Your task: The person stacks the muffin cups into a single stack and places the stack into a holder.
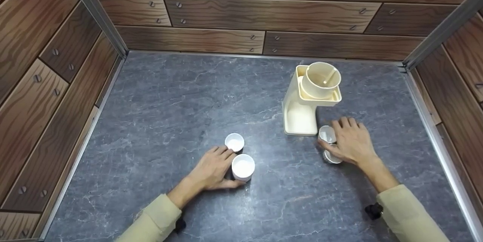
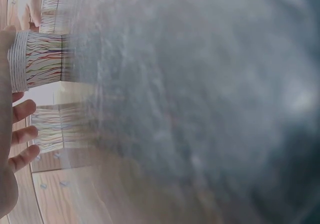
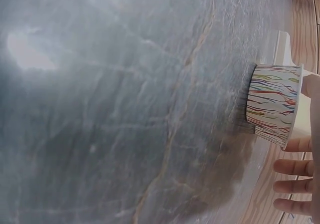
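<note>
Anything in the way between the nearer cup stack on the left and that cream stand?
Nothing visible: in the head view, only bare tabletop lies between the nearer cup stack and the cream stand.

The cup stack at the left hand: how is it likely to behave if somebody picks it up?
The cup stack probably feels light, since its thin rims look like paper. The several rims suggest nested cups, so outer ones might slip off if only the top is lifted. Its upright stance makes rolling unlikely.
</note>
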Motion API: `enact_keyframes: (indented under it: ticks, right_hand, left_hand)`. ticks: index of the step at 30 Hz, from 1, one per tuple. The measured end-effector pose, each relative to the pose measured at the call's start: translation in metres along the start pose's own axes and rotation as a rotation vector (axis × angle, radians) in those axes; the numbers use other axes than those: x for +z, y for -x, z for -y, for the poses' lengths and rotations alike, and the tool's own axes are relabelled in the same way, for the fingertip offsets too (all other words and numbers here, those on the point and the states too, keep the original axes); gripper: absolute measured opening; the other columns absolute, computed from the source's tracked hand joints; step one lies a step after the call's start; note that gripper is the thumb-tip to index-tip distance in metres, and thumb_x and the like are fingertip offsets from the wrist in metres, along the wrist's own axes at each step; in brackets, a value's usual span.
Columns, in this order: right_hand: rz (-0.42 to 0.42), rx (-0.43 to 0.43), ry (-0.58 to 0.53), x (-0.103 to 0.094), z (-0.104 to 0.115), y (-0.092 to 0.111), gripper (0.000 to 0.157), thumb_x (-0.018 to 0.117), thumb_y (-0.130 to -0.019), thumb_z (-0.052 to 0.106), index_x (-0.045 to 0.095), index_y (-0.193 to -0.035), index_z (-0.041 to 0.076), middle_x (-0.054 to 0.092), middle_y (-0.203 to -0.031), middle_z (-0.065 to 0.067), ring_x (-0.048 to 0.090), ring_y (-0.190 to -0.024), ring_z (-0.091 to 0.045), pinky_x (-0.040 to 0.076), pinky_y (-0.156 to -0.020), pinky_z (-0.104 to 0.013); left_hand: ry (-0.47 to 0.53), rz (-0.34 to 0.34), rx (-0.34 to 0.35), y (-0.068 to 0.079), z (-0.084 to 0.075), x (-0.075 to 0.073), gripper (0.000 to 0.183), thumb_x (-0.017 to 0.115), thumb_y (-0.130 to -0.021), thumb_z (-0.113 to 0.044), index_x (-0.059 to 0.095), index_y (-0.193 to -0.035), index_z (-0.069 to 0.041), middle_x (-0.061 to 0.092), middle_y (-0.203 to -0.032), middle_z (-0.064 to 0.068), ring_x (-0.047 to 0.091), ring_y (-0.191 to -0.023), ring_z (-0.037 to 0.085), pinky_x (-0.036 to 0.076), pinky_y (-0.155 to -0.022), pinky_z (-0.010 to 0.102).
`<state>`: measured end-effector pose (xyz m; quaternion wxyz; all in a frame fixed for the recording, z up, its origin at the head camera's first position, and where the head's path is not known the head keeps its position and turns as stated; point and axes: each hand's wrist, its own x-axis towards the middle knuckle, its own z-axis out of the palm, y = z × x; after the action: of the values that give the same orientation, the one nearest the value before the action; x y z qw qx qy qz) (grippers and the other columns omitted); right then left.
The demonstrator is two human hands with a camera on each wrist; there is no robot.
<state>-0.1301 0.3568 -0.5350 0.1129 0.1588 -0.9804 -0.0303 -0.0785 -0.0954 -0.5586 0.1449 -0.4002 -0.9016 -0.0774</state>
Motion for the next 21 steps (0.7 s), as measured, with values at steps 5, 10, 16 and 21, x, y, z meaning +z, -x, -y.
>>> enact_keyframes:
  ticks: [5,10,16,21]
  right_hand:
    - [0.049,0.020,0.001,-0.0012,0.0003,0.0010,0.076,0.063,-0.087,0.071,0.062,-0.116,0.000,0.064,-0.111,-0.028,0.063,-0.106,-0.048,0.053,-0.078,-0.061]
    - [0.066,0.021,-0.004,-0.0008,0.0007,0.0014,0.075,0.063,-0.088,0.071,0.063,-0.114,0.000,0.065,-0.110,-0.027,0.064,-0.105,-0.048,0.053,-0.077,-0.062]
    - [0.033,0.009,-0.001,-0.0002,0.0012,0.0002,0.073,0.064,-0.087,0.069,0.063,-0.111,0.000,0.065,-0.106,-0.026,0.064,-0.102,-0.047,0.053,-0.074,-0.060]
    - [0.009,-0.002,0.004,-0.0005,0.0015,-0.0007,0.072,0.065,-0.086,0.068,0.064,-0.108,0.000,0.065,-0.103,-0.026,0.064,-0.099,-0.047,0.053,-0.073,-0.059]
  left_hand:
    - [0.000,-0.001,-0.005,0.0004,-0.0001,0.0001,0.078,0.071,-0.079,-0.078,0.069,-0.123,-0.015,0.073,-0.118,0.000,0.065,-0.112,0.019,0.054,-0.089,0.034]
    - [-0.004,0.010,-0.007,0.0009,-0.0001,-0.0003,0.076,0.070,-0.080,-0.078,0.069,-0.124,-0.016,0.073,-0.118,-0.001,0.065,-0.111,0.018,0.054,-0.087,0.034]
    - [-0.007,0.004,-0.001,0.0008,0.0005,-0.0004,0.077,0.071,-0.079,-0.078,0.069,-0.124,-0.016,0.073,-0.117,-0.001,0.066,-0.110,0.018,0.054,-0.087,0.033]
    - [-0.009,-0.007,0.006,0.0008,0.0003,-0.0001,0.077,0.071,-0.079,-0.079,0.069,-0.122,-0.015,0.073,-0.115,-0.001,0.066,-0.108,0.018,0.054,-0.086,0.033]
